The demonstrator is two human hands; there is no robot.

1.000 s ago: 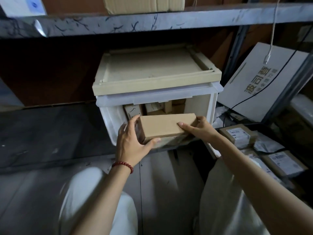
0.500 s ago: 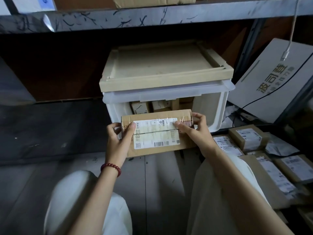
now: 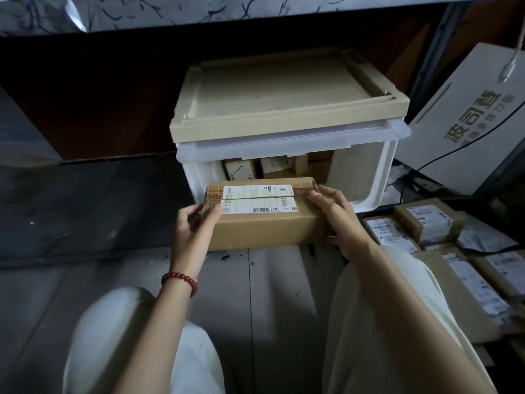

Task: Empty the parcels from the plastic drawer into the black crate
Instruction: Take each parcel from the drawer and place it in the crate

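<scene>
A brown cardboard parcel (image 3: pixel 267 228) with a white shipping label on top is held in front of the white plastic drawer (image 3: pixel 360 177). My left hand (image 3: pixel 196 226) grips its left end, thumb on the label. My right hand (image 3: pixel 338 220) grips its right end. The drawer stands open under a beige lid (image 3: pixel 284 109), and several small parcels (image 3: pixel 272 166) lie inside at the back. To the right, several labelled parcels (image 3: pixel 429 226) lie together in a dark container whose rim I cannot make out.
A metal shelf board (image 3: pixel 199 9) runs overhead. A white flat carton with printed characters (image 3: pixel 466 123) leans at the right, with a black cable across it and a white cable hanging above. My knees in white trousers (image 3: pixel 136 336) are below, over a grey floor.
The parcel has come out of the drawer toward me and turned label side up. Both hands have kept hold of its ends. The view has tilted down.
</scene>
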